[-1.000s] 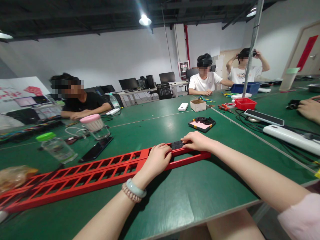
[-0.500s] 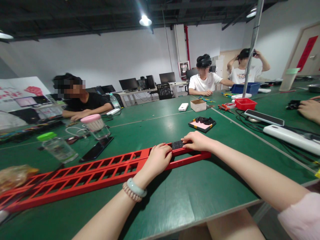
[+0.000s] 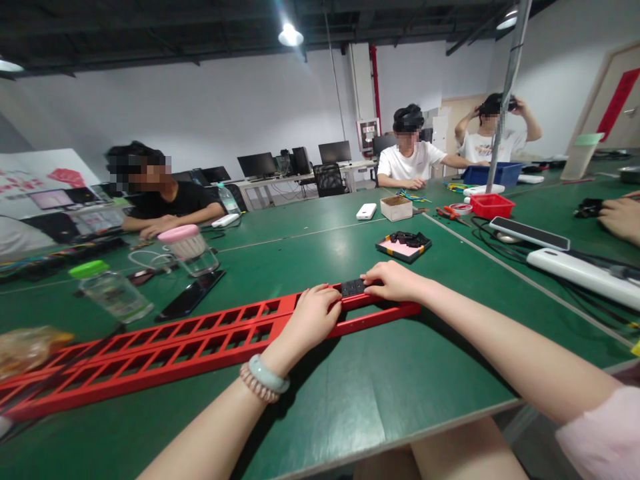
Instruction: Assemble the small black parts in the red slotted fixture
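A long red slotted metal rail lies across the green table in front of me. Near its right end a small black block sits in the rail. My left hand is curled over the rail just left of the block, fingers closed on the rail's edge. My right hand rests on the rail to the block's right, its fingertips pressed against the block.
A flat tray with a pink base and small black parts lies beyond my hands. Two clear jars, a dark phone, a white power strip, a red bin and a cardboard box stand around. Other people sit at the far side; another person's hand is at right.
Both hands stay on the rail around the black block. The view has shifted slightly; nothing else has visibly moved.
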`<state>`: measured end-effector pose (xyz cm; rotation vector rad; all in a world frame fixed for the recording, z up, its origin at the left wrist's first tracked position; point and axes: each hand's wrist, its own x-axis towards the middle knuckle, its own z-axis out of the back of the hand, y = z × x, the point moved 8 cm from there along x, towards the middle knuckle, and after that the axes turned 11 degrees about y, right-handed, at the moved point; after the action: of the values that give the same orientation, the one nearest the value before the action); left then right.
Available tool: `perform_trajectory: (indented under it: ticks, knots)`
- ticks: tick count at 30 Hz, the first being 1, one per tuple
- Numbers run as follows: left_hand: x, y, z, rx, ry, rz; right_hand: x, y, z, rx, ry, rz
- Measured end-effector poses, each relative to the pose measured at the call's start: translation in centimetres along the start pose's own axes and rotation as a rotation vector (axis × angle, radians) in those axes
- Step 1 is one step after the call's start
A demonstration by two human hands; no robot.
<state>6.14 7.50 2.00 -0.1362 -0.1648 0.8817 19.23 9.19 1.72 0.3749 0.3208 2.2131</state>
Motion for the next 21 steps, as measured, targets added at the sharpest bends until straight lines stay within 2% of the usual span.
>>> perform_trajectory:
  ticks: [5, 15, 18, 21]
  knots:
    - [0.1, 0.2, -0.2, 0.008, -0.006, -0.008, 0.0, 0.0, 0.0, 0.0, -0.01, 0.01]
    - [0.3, 0.2, -0.2, 0.004, -0.008, -0.026, -0.5, 0.1, 0.0, 0.037, -0.136, 0.171]
    - [0.3, 0.1, -0.2, 0.002, -0.003, -0.029, -0.7, -0.7, 0.8, 0.084, -0.253, 0.189]
    - [0.2, 0.1, -0.2, 0.002, 0.005, -0.031, -1.4, -3.7, 2.5, 0.1, -0.47, 0.078]
